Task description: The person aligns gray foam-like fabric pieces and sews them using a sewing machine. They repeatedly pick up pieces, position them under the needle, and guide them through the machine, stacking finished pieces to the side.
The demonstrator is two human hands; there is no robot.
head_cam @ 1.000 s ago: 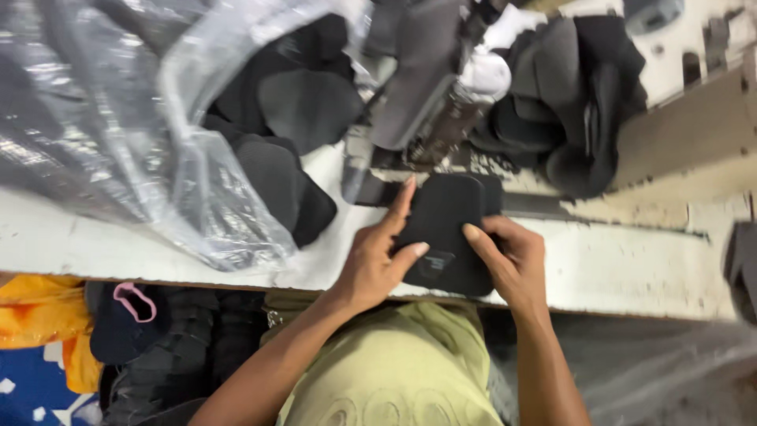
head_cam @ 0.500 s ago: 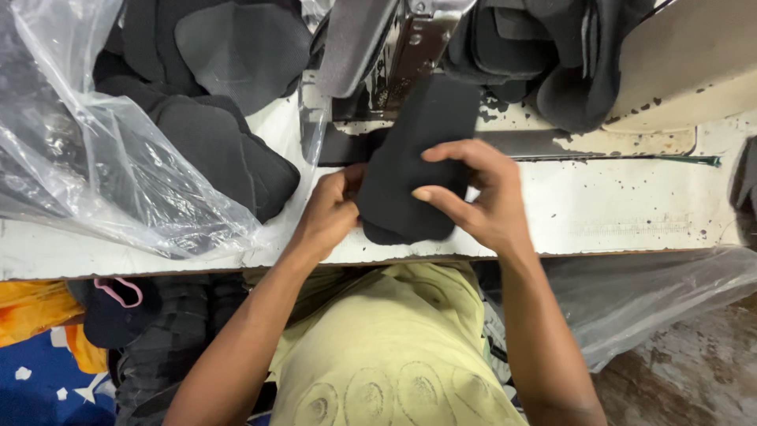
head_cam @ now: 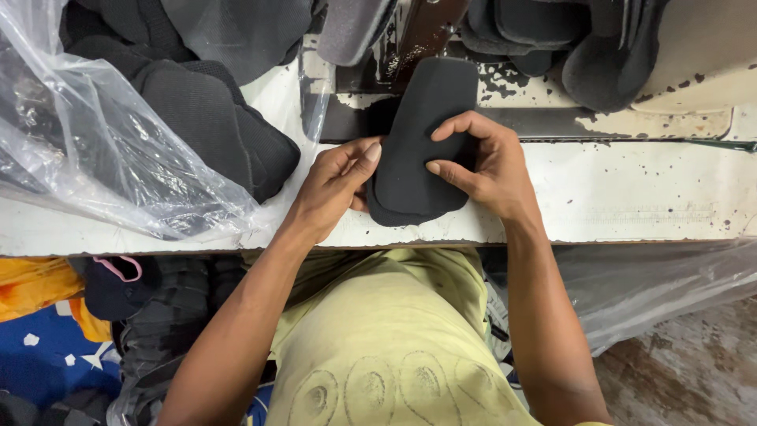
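Two bare hands align a stack of black, oblong padded fabric pieces [head_cam: 422,146] at the near edge of a worn white worktable [head_cam: 631,197].

The pieces lie flat, edges roughly matched, their far end reaching to the foot of the sewing machine [head_cam: 410,35]; no seam shows yet, so the work appears to be at the aligning stage, with stitching left to do. The left hand [head_cam: 335,185] presses its thumb on the stack's left edge, fingers tucked beneath the near corner. The right hand [head_cam: 481,166] curls over the right edge, fingertips [head_cam: 435,168] on top. A clear plastic bag [head_cam: 95,150] of similar dark pieces lies left.
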